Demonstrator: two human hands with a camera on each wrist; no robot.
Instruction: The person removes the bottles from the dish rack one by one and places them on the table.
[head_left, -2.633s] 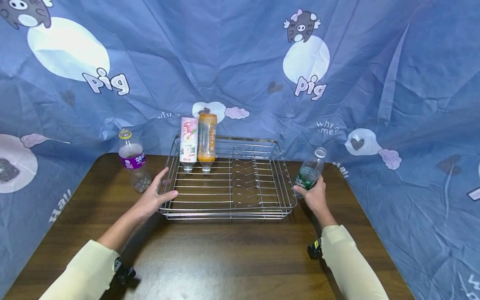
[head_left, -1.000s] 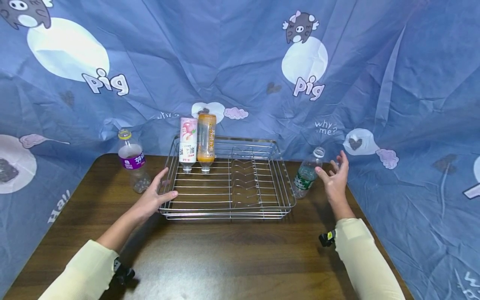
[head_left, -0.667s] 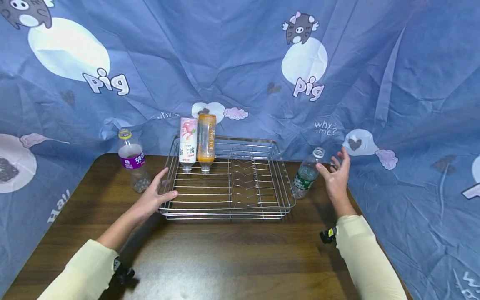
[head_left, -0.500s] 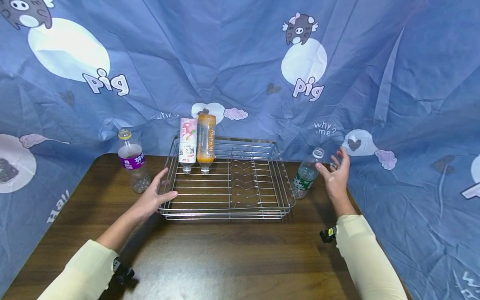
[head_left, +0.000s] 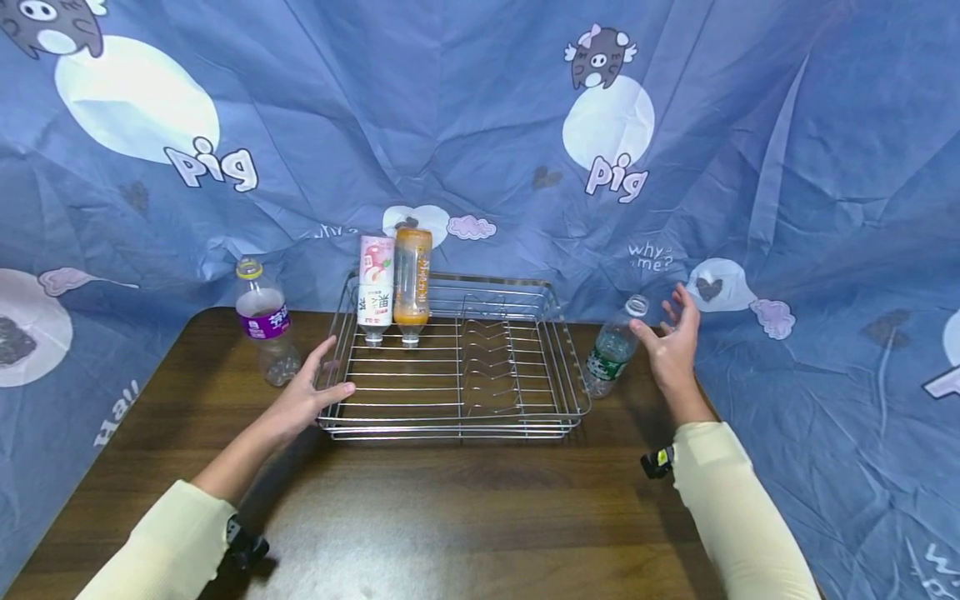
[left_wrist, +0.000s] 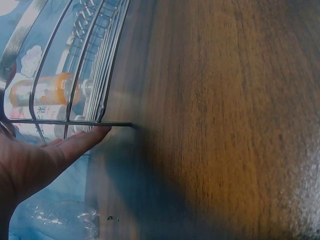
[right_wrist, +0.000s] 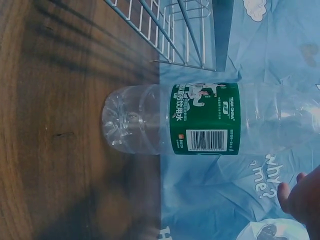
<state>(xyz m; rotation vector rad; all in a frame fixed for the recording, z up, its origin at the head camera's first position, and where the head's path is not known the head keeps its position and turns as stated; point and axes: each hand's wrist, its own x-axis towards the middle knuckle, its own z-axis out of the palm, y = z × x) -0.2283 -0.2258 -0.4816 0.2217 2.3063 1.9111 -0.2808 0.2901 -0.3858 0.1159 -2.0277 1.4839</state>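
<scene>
Standing beside right grip: green-labelled bottle

Your head camera looked forward and down from above, far enough back to include your left hand, right hand and the whole wire rack between their fingers. Turned sideways, your left wrist camera looked closely past the fingers at the rack; your right one, likewise turned, closely faced the green-labelled bottle beside the fingers. All three views shared the rack.
</scene>
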